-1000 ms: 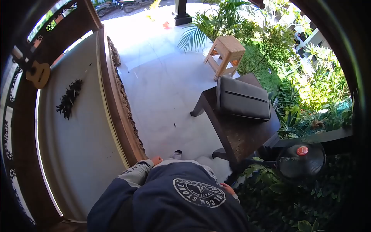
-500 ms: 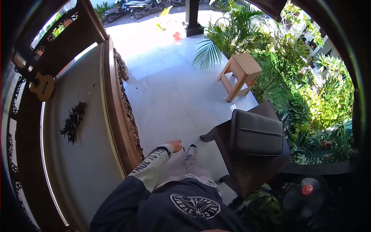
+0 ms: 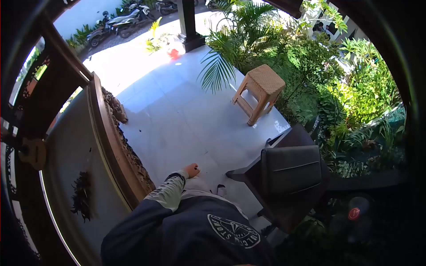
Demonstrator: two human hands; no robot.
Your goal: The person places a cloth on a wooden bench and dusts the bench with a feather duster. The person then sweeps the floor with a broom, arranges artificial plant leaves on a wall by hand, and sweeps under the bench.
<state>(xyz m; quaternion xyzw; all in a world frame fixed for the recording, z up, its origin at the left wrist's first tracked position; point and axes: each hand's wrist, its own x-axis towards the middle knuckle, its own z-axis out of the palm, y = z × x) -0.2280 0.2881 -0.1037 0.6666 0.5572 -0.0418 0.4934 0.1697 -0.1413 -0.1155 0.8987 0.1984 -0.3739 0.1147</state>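
Note:
My left hand (image 3: 192, 170) hangs low in front of my body, over the white tiled floor. Its fingers are curled in, and a small dark spot shows at them; I cannot make out what it is. To the right of this hand stands a dark chair (image 3: 243, 174) with a black padded cushion (image 3: 290, 169) that has a seam across it. My right hand is not in view. One shoe (image 3: 221, 190) shows just below and to the right of my left hand.
A tan woven-pattern stool (image 3: 262, 91) stands ahead at the garden's edge. Along the left runs a wood-framed panel (image 3: 100, 133) with a rough carved edge. A dark post (image 3: 188, 26), a palm (image 3: 222, 57) and parked motorbikes (image 3: 126, 22) lie beyond.
My view has turned, so the stool, post and panel sit further left and mostly lower. My left hand has drawn in a little toward my body.

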